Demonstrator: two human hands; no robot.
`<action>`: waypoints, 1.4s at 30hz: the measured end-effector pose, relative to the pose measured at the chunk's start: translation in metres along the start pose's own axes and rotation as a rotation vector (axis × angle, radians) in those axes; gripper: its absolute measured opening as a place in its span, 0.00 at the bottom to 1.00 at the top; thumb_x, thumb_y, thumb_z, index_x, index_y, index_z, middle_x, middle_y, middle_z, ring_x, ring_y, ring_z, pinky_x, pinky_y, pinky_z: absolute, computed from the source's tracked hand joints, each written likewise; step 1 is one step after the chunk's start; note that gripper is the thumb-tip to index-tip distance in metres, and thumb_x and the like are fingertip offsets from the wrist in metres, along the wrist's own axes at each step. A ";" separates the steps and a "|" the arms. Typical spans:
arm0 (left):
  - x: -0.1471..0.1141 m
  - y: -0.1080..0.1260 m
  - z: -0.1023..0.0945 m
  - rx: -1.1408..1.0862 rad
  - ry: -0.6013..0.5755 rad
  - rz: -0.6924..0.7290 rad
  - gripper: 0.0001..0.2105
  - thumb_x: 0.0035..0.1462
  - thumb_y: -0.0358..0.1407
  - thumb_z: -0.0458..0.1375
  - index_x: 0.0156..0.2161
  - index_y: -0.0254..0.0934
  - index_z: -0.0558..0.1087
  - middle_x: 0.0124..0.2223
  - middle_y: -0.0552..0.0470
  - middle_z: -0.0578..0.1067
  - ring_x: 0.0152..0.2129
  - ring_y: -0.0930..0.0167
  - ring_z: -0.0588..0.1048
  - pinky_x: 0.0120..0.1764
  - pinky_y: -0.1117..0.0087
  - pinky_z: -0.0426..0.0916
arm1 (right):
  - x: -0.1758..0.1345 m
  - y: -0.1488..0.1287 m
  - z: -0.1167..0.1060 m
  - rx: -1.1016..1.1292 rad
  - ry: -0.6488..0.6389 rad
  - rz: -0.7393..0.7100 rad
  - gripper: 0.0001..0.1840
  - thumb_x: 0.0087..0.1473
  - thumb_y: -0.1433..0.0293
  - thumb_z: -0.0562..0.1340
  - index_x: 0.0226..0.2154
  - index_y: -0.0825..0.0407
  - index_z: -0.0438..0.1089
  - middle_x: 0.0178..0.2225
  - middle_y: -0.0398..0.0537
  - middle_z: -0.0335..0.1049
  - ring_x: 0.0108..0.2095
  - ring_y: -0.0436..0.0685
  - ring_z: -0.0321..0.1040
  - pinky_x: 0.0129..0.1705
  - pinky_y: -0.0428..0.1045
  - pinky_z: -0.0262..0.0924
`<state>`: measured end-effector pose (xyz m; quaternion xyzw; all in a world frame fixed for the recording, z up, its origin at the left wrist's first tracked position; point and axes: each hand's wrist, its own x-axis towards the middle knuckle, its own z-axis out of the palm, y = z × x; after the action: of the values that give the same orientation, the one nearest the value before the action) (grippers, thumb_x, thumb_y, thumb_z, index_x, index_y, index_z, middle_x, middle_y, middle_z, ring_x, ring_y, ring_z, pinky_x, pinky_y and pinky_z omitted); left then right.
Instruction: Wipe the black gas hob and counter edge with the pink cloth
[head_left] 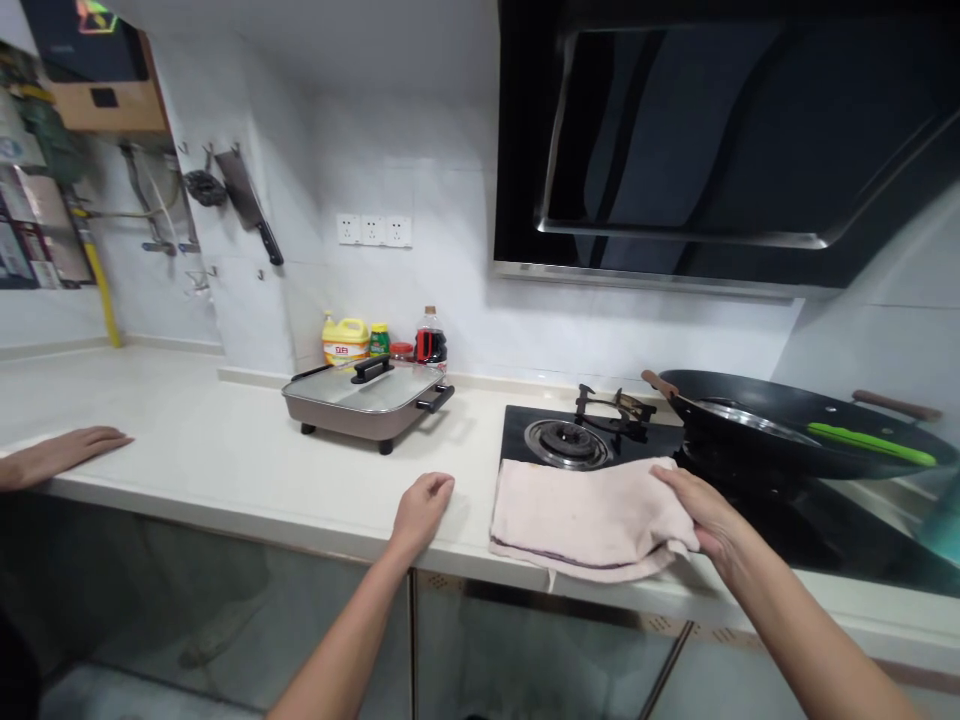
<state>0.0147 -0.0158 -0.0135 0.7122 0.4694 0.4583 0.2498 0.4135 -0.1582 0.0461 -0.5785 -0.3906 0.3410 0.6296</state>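
My right hand grips the right end of a folded pale pink cloth, with the thumb on top. The cloth lies over the front edge of the black gas stove and the counter edge, and its near side hangs down a little. My left hand is by the front of the white counter, left of the cloth and apart from it. Its fingers are curled in, and nothing shows in them. Behind the cloth is a bare burner.
Another person's hand lies flat on the counter at far left. An electric pan with a glass lid stands near bottles. A large wok holding a green-handled utensil sits at right. Overhead is the range hood; a cleaver hangs left.
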 end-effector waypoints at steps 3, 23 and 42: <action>0.000 -0.001 0.000 -0.010 0.023 -0.008 0.16 0.60 0.46 0.54 0.39 0.39 0.80 0.43 0.47 0.84 0.43 0.63 0.80 0.48 0.63 0.72 | 0.007 -0.021 0.042 0.042 -0.074 -0.009 0.19 0.46 0.58 0.70 0.37 0.46 0.64 0.31 0.44 0.72 0.33 0.58 0.74 0.37 0.54 0.74; -0.002 0.000 0.001 -0.008 0.067 -0.019 0.15 0.61 0.45 0.54 0.36 0.39 0.79 0.38 0.49 0.83 0.37 0.64 0.78 0.44 0.65 0.70 | 0.003 -0.025 0.144 -0.238 -0.698 0.039 0.20 0.56 0.56 0.69 0.48 0.49 0.72 0.39 0.48 0.74 0.41 0.56 0.74 0.38 0.52 0.75; -0.004 0.004 0.001 0.012 0.088 -0.021 0.14 0.60 0.44 0.53 0.33 0.39 0.77 0.35 0.50 0.81 0.34 0.66 0.76 0.41 0.67 0.67 | -0.026 0.017 0.176 -0.635 -0.487 -0.505 0.08 0.59 0.65 0.61 0.42 0.48 0.66 0.44 0.46 0.67 0.40 0.55 0.66 0.47 0.53 0.63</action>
<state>0.0171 -0.0211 -0.0123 0.6879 0.4902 0.4835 0.2295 0.2457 -0.0978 0.0311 -0.5327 -0.7402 0.1667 0.3748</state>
